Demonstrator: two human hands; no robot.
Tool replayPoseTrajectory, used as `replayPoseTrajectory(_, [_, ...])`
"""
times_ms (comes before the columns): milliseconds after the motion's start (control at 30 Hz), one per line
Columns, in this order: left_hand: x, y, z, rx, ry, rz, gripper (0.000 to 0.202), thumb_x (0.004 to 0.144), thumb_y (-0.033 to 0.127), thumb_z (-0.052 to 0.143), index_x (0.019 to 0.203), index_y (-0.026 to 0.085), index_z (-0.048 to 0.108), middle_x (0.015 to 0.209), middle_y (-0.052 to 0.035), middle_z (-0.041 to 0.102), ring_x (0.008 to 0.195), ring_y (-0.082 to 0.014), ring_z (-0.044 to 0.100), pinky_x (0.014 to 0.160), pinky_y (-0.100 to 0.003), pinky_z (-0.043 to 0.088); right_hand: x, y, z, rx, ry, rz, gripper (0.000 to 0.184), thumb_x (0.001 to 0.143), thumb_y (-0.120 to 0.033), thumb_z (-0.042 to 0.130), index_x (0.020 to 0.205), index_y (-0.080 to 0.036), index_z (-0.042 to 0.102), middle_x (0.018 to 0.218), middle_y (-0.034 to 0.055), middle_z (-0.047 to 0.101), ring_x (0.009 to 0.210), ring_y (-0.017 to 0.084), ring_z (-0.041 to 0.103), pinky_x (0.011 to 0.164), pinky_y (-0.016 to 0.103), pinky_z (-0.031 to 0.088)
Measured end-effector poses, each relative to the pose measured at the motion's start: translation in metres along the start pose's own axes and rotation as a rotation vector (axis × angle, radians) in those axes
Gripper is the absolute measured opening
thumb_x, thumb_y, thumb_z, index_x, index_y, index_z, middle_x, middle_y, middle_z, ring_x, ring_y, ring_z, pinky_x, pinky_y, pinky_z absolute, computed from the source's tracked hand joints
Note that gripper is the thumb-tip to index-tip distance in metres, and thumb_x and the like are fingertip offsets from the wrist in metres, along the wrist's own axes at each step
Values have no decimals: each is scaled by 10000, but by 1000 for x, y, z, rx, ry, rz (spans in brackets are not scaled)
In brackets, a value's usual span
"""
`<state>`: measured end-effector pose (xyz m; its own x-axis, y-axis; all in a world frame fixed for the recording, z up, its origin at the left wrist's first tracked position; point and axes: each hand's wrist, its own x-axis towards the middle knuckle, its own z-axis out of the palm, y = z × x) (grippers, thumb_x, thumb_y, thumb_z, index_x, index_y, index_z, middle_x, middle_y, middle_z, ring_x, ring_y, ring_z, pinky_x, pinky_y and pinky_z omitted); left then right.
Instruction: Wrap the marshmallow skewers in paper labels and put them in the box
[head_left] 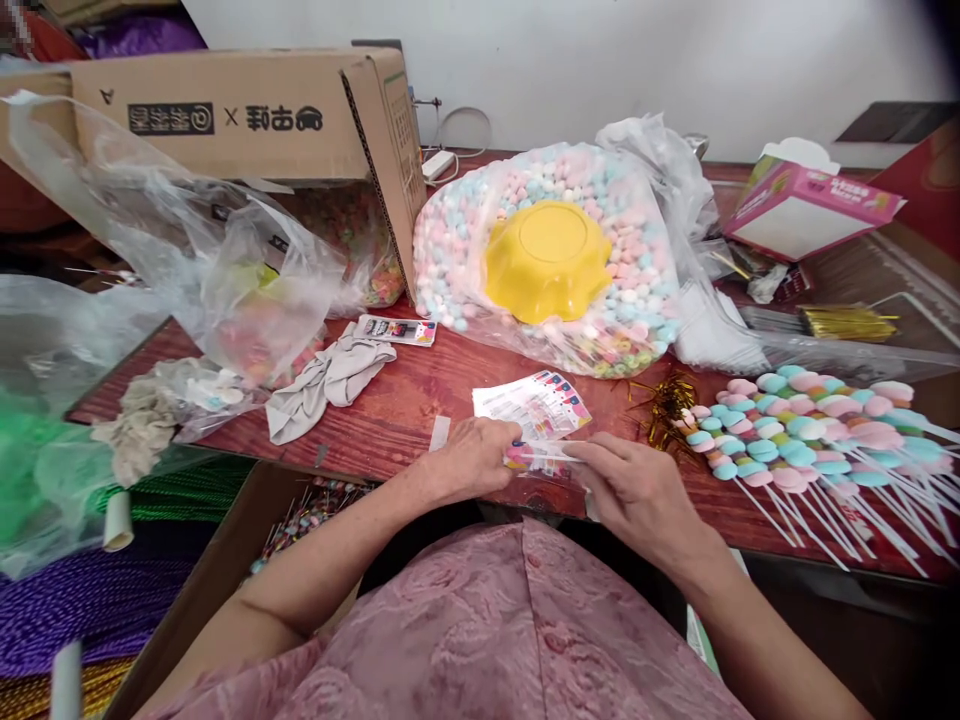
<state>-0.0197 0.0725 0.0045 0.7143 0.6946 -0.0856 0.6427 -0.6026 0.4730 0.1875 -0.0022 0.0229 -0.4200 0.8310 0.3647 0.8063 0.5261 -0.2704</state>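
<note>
My left hand (480, 455) and my right hand (637, 490) meet at the table's front edge. Between them is a thin printed packet (551, 452), partly clear and white, with pink and yellow marks at its left end. Fingers of my left hand pinch that end, while my right hand grips the other; fingers hide much of it. Just behind lies a fanned stack of printed cards or packets (529, 400). To the right of my right hand, many white sticks threaded with pink, blue, green and orange marshmallows (810, 430) lie in a pile.
A clear bag of marshmallow balls (450, 240) holds a yellow bowl (549, 262) upside down on top. A cardboard box (240, 120) stands back left. Grey gloves (330, 380) lie on the red table (397, 400). Gold tinsel (670, 405) sits beside the sticks.
</note>
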Motion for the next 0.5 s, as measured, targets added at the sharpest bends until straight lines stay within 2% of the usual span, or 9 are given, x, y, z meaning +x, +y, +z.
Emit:
replayPoseTrajectory(100, [1,2,-4,14,21,33,84,792,223,536,817,179,603,759,-53,657,717,-210,611,590,-278,343,-3,0,-9,-21,-10,-71,258,955,-180,435,1091,-172,654,838,65,702,702,168,623,635,284,421])
replayPoseTrajectory(200, [4,9,-3,20,12,56,115,796,192,512,849,176,612,773,-66,659,743,-220,616,613,-283,362,-4,-11,-10,-13,-31,-87,281,975,-261,448,1170,-158,622,878,80,717,744,186,644,654,298,424])
replayPoseTrajectory(267, [6,14,0,-3,1,54,130,792,183,515,873,174,616,789,-70,664,762,-225,622,630,-284,378,-5,-18,-7,-22,-22,-45,260,987,-265,420,1077,-162,642,813,64,705,710,176,631,633,288,401])
replayPoseTrajectory(367, [9,22,7,-59,-28,84,148,766,153,521,876,168,619,796,-69,668,766,-229,622,637,-289,393,-4,-19,1,-66,-5,8,296,984,-225,386,840,-172,639,666,39,641,585,153,558,563,288,326])
replayPoseTrajectory(500, [16,30,13,-171,-49,94,191,772,117,499,902,148,636,848,-78,679,810,-225,620,684,-298,426,3,-5,12,62,-41,82,314,990,-249,370,833,-169,630,655,28,620,570,143,521,566,281,308])
